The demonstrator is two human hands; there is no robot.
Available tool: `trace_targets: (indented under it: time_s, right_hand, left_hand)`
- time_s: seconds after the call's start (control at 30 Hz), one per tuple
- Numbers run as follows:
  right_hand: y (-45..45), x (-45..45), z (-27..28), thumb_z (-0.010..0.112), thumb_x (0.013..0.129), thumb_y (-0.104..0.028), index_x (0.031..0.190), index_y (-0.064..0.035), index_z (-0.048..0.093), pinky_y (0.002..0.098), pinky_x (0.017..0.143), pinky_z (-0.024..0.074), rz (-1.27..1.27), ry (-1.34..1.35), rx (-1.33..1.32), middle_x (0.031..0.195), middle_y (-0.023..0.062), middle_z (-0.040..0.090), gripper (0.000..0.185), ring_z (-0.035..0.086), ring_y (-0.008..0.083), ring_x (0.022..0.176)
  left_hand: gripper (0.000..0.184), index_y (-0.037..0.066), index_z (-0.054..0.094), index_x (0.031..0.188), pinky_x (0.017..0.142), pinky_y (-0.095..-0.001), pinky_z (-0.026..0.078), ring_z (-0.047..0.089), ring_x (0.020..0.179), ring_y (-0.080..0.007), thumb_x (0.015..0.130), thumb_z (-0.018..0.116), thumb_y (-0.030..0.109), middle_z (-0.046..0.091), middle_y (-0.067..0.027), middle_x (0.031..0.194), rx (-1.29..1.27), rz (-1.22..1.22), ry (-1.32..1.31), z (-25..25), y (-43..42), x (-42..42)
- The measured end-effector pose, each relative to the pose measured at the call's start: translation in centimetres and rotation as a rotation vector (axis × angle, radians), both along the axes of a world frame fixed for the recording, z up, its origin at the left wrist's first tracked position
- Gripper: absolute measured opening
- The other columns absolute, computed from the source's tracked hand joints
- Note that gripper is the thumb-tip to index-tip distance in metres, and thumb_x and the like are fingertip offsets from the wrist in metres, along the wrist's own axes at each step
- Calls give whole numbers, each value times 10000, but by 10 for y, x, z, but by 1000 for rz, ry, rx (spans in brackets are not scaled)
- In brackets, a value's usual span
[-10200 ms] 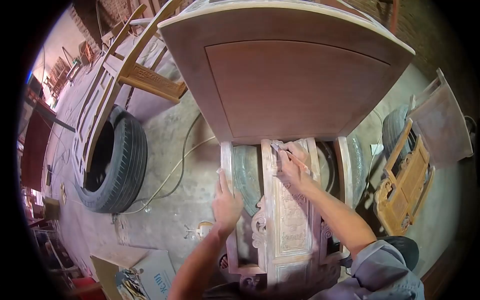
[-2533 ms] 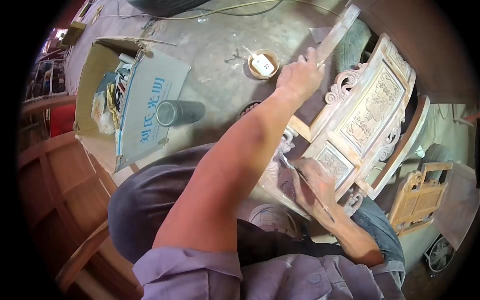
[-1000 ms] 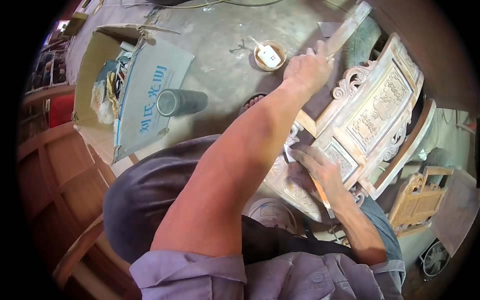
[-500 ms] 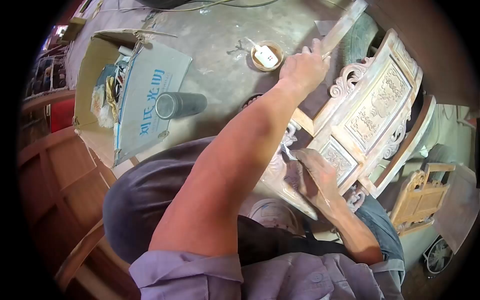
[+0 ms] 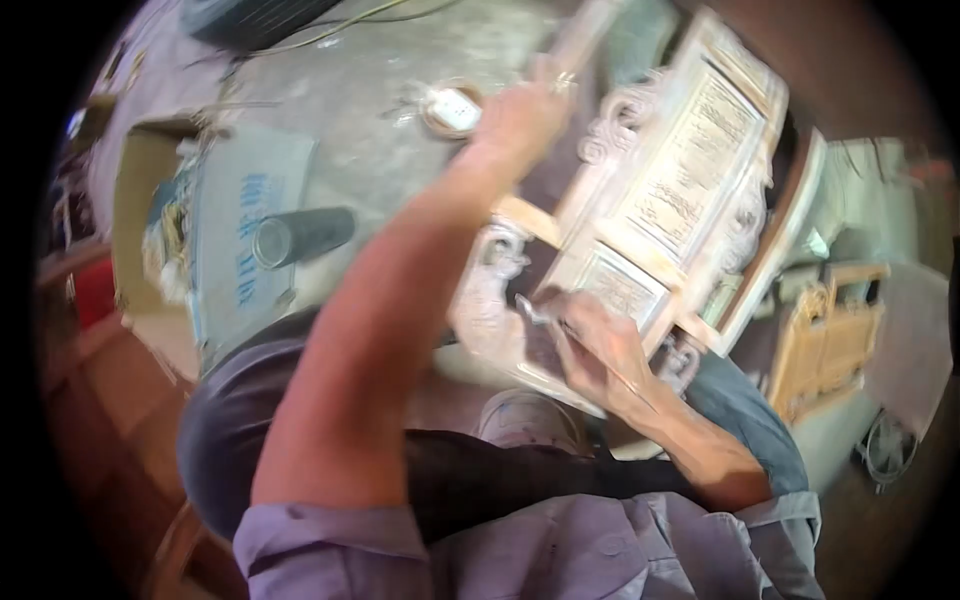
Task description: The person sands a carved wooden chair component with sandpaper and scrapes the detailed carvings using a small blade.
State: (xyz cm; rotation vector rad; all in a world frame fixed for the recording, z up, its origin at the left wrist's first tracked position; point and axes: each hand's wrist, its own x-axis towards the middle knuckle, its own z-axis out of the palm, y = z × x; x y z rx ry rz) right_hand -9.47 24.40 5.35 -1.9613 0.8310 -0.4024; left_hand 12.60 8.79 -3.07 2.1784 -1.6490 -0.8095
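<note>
A carved wooden chair (image 5: 675, 165) of pale, unfinished wood lies tilted in front of me, with a relief panel and scrolled edges. My left hand (image 5: 525, 110) reaches to its far side, fingers closed round a wooden rail (image 5: 590, 35). Lower down, my right hand (image 5: 600, 350) is closed in a pinch beside the smaller carved panel (image 5: 622, 287). A small pale piece (image 5: 530, 310) sticks out from its fingertips near the curved, carved edge (image 5: 490, 290). Motion blur hides what that piece is.
A cardboard box (image 5: 215, 330) with mixed items stands left, with a dark cylindrical flask (image 5: 310, 237) beside it. A bowl (image 5: 440, 125) holds a white block (image 5: 453, 110). Another wooden frame (image 5: 830, 340) stands right, near a small wheel (image 5: 888, 450). A tire (image 5: 250, 20) lies at the far left.
My view has swung, so most of the scene sits further left and is blurred. The left hand stays on the rail; the right hand has shifted slightly along the carved edge with its pale piece.
</note>
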Motion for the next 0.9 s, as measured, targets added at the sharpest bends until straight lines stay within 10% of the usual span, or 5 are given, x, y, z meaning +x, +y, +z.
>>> trace_targets:
  time_s: [0.33,0.63,0.9]
  right_hand:
    - [76,-223,57,715,919,23,1071,5,729,349,782,591,-522,299,-13,1016,160,736,154,739,278,897]
    - [98,-231,30,708,919,33,1088,-3,739,357,780,596,-485,180,-68,1034,158,736,176,738,269,907]
    - [83,-228,21,708,911,39,1104,-1,735,352,777,587,-513,68,32,1044,164,725,199,730,276,911]
  left_hand:
    - [487,111,430,1357,936,-637,495,661,1061,-573,1077,411,509,701,-374,1054,-73,75,-140,3,5,-5]
    - [679,186,323,1629,1017,-604,479,663,1147,-532,1068,408,558,698,-357,1172,-48,144,-271,-3,3,-8]
    - [662,109,393,1570,992,-602,488,657,1126,-547,1069,422,540,697,-371,1139,-80,127,-278,-9,0,-3]
